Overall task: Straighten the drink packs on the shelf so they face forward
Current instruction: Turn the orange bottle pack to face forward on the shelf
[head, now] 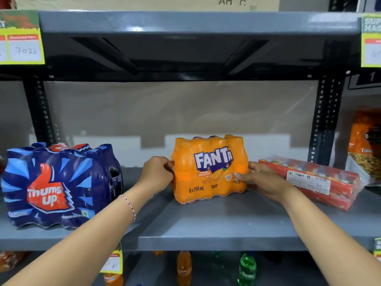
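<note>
An orange Fanta pack (208,170) stands upright in the middle of the grey shelf (206,223), its logo facing me. My left hand (157,172) grips its left side and my right hand (259,178) grips its right side, thumb on the front. A blue Thums Up pack (59,186) stands at the left of the shelf, its logo toward me and turned slightly. To the right lies a red pack of juice cartons (313,180), angled with its label side toward me.
A snack bag (365,147) stands at the far right beyond the shelf post (323,120). Price tags (22,48) hang from the shelf above. On the shelf below stand orange and green bottles (246,269).
</note>
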### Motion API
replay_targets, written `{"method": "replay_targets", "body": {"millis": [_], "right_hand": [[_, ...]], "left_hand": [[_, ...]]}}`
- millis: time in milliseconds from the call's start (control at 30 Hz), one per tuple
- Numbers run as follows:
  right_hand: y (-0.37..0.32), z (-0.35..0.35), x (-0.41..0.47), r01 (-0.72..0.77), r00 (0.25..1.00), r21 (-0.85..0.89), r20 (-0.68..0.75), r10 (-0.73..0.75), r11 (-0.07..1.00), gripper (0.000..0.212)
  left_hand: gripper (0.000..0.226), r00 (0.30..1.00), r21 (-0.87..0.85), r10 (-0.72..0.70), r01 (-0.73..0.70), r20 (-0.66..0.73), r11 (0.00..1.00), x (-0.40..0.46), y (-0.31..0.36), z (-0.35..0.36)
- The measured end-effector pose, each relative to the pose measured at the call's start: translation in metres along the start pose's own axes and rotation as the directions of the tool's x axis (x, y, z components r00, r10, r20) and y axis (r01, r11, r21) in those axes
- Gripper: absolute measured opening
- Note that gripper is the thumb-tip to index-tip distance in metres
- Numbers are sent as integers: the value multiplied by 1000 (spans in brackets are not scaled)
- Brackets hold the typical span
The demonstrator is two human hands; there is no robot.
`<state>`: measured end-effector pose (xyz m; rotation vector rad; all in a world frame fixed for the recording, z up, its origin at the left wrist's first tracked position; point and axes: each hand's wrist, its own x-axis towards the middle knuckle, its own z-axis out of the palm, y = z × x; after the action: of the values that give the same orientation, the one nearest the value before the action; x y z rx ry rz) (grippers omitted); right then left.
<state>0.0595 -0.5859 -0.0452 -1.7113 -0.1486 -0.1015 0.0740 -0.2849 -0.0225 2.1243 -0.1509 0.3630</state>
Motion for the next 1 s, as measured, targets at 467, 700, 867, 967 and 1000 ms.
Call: {"method": "replay_targets", "body": {"millis": [467,700,867,967,1000], "right_hand": [[-9,24,-54,10,967,-416,-227,-115,909,69],[-8,42,-98,58,951,-543,-225,-212,838,73],[-10,54,-118,49,940,-559,-255,-228,828,72],[-11,58,-125,36,935,-561,-272,-225,827,73],[-11,60,-127,31,934,-559,-280,-224,829,73]], "left_hand": [[58,975,-34,20,-12,222,999,-44,1,6],[50,973,-130,142,-119,183,984,-81,-10,-14],[55,981,-119,131,-115,141,986,-94,-16,-17],[57,983,-99,130,-118,131,988,-96,-17,-19],[57,983,-92,129,-117,129,989,-96,-17,-18]]}}
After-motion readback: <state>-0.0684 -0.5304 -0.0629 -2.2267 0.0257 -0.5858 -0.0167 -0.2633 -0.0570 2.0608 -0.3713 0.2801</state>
